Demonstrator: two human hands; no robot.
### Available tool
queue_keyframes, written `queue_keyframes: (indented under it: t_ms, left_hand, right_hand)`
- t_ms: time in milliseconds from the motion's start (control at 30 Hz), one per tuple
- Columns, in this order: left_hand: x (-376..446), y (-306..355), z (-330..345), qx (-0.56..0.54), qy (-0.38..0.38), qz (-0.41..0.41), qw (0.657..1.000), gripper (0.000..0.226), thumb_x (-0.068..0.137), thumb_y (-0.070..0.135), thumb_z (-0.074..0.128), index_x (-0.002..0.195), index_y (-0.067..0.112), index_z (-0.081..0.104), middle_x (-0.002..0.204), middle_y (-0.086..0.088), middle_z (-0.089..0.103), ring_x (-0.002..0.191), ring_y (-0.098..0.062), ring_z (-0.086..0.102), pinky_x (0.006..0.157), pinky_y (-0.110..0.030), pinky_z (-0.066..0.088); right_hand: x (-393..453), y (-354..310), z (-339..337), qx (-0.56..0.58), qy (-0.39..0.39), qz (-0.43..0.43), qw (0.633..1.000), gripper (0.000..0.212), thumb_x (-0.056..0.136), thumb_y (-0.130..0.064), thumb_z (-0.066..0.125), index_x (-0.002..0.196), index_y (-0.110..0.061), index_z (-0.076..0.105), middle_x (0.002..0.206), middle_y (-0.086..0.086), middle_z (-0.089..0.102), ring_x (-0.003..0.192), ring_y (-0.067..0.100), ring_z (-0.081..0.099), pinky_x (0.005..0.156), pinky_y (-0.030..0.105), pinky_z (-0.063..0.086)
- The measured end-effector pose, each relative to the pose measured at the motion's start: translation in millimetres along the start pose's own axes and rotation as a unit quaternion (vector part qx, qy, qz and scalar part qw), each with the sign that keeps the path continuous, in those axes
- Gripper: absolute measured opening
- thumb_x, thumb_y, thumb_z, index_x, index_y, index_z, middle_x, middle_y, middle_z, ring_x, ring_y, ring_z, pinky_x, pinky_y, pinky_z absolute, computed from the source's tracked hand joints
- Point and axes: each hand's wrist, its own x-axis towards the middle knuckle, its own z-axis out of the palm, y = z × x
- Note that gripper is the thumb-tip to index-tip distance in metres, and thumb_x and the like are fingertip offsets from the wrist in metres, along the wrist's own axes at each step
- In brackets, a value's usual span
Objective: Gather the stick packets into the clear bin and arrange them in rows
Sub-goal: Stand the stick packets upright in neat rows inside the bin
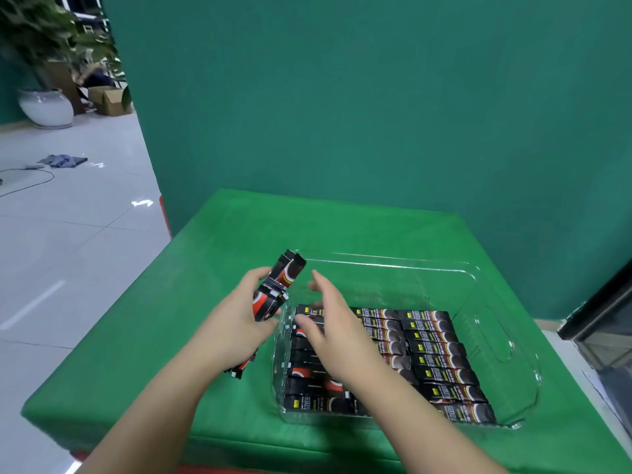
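1. Your left hand grips a bundle of packets, fingers curled round it, just left of the clear bin.
2. Your right hand hovers over the bin's left rows, fingers straight and spread, holding nothing.
3. Packets in rows fill the bin's near part on the green surface.

left hand: fingers curled, gripping | right hand: fingers straight, palm down, reaching forward
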Motion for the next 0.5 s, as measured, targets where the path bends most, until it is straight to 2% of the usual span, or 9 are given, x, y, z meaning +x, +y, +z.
queue_keyframes:
  t_ms: [100,200,267,333,400,500]
  left_hand:
    - [-2,6,1,0.030,-0.028,0.013,0.999,0.062,0.084,0.008,0.065,0.121,0.049,0.036,0.094,0.012,0.067,0.062,-0.020,0.064,0.065,-0.038,0.056]
    - [-3,11,6,0.060,-0.062,0.020,0.996,0.059,0.083,0.008,0.063,0.122,0.046,0.038,0.086,0.013,0.066,0.057,-0.009,0.058,0.061,-0.033,0.053]
    - [-3,10,9,0.063,-0.075,0.015,0.995,0.058,0.082,0.009,0.064,0.120,0.046,0.042,0.086,0.014,0.066,0.068,-0.009,0.063,0.070,-0.036,0.054]
    - [-2,8,11,0.048,-0.078,0.006,0.996,0.059,0.081,0.010,0.066,0.114,0.053,0.042,0.091,0.016,0.068,0.080,-0.012,0.067,0.078,-0.040,0.054]
    - [0,7,12,0.050,-0.076,0.005,0.996,0.061,0.080,0.012,0.067,0.112,0.056,0.040,0.095,0.017,0.068,0.083,-0.014,0.068,0.080,-0.042,0.054]
    - [-1,5,13,0.053,-0.066,0.002,0.996,0.060,0.084,0.013,0.066,0.122,0.049,0.038,0.096,0.018,0.067,0.082,-0.017,0.067,0.079,-0.040,0.054]
  right_hand:
    - [1,-5,-1,0.042,0.044,0.000,0.998,0.066,0.095,-0.031,0.052,0.149,-0.026,0.014,0.148,-0.010,0.030,0.120,0.009,0.048,0.102,0.032,0.040]
    - [2,-8,-3,0.071,0.089,0.002,0.994,0.051,0.095,-0.027,0.052,0.142,-0.022,0.032,0.132,-0.008,0.044,0.106,0.007,0.051,0.095,0.025,0.040]
    - [3,-5,-5,0.076,0.119,0.009,0.990,0.033,0.094,-0.025,0.054,0.126,-0.022,0.047,0.116,-0.009,0.052,0.097,0.005,0.051,0.087,0.017,0.039]
    - [4,1,-6,0.077,0.141,0.015,0.987,0.009,0.093,-0.024,0.057,0.101,-0.024,0.053,0.097,-0.010,0.054,0.084,0.001,0.049,0.076,0.011,0.037]
    - [3,9,-7,0.060,0.148,0.000,0.987,0.013,0.092,-0.020,0.058,0.084,-0.024,0.049,0.086,-0.013,0.048,0.080,-0.002,0.046,0.072,0.010,0.035]
    - [0,24,-13,0.060,0.159,0.030,0.985,0.019,0.093,-0.017,0.058,0.077,-0.023,0.047,0.078,-0.012,0.050,0.073,0.000,0.046,0.065,0.011,0.034]
